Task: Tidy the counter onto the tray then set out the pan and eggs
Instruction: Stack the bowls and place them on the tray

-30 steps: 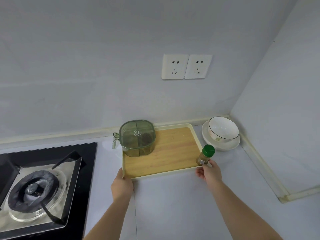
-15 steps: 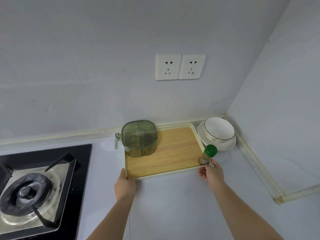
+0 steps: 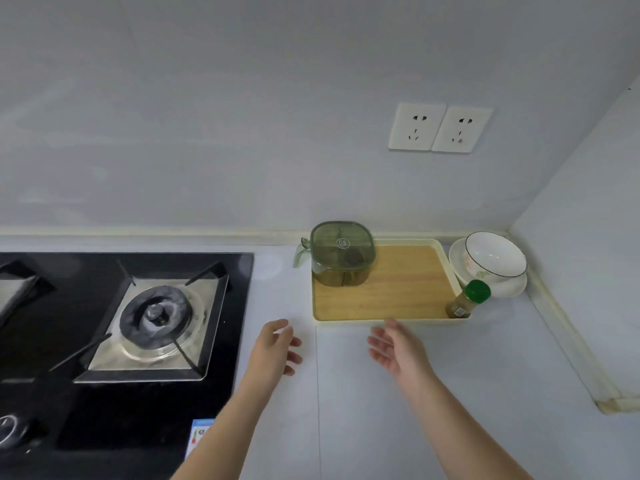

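A wooden tray with a cream rim (image 3: pixel 398 299) lies on the white counter against the back wall. A green lidded seasoning box (image 3: pixel 342 252) stands on its far left corner. A spice bottle with a green cap (image 3: pixel 467 300) stands in its near right corner. My left hand (image 3: pixel 277 344) hovers open over the counter, left of the tray's near left corner. My right hand (image 3: pixel 398 348) is open just in front of the tray's near edge, palm turned inward. Neither hand touches the tray. No pan or eggs are in view.
A white bowl (image 3: pixel 495 254) sits on a white plate (image 3: pixel 512 289) in the corner right of the tray. A black gas hob (image 3: pixel 114 317) with a burner fills the left side. Two wall sockets (image 3: pixel 440 128) are above the tray. The side wall runs along the right.
Both hands have let go of the tray's near corners and drawn back toward me, fingers spread. The view has swung left, showing more of the hob.
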Demonstrator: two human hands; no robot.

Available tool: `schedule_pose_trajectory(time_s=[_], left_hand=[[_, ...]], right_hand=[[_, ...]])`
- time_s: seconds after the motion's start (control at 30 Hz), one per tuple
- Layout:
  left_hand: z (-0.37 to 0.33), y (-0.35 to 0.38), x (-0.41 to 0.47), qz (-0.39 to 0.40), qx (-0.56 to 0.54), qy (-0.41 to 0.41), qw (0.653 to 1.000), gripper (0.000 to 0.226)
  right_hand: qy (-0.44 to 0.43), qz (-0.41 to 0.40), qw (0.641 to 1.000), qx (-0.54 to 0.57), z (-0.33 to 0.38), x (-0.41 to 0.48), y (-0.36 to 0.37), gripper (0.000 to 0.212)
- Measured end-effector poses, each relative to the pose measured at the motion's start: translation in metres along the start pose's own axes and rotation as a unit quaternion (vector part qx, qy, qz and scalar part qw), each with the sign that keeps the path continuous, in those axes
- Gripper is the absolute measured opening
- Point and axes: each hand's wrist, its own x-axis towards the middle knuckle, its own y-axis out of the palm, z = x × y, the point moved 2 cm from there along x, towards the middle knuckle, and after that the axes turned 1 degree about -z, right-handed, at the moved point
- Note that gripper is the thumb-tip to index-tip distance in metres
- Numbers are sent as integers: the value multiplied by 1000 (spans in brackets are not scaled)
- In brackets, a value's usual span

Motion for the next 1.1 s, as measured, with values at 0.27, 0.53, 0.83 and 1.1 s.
schedule_pose_trajectory(time_s=[0.27,0.53,0.83,1.1], left_hand=[[2,-143,-103,-56,-106,104,987,20],[57,-332,-211,-194,-149,147,958,19],[86,-476,-280,-302,-201,181,914,17],[104,-590,-276,-355,-195,168,899,16]], right_hand=[[-33,212,976,-38,-54,-143,124,20],[-57,348,932,-88,-158,-299,246,22],[-63,439,878,-182,-241,-401,357,21],[-46,480,851,-209,-306,-424,463,22]])
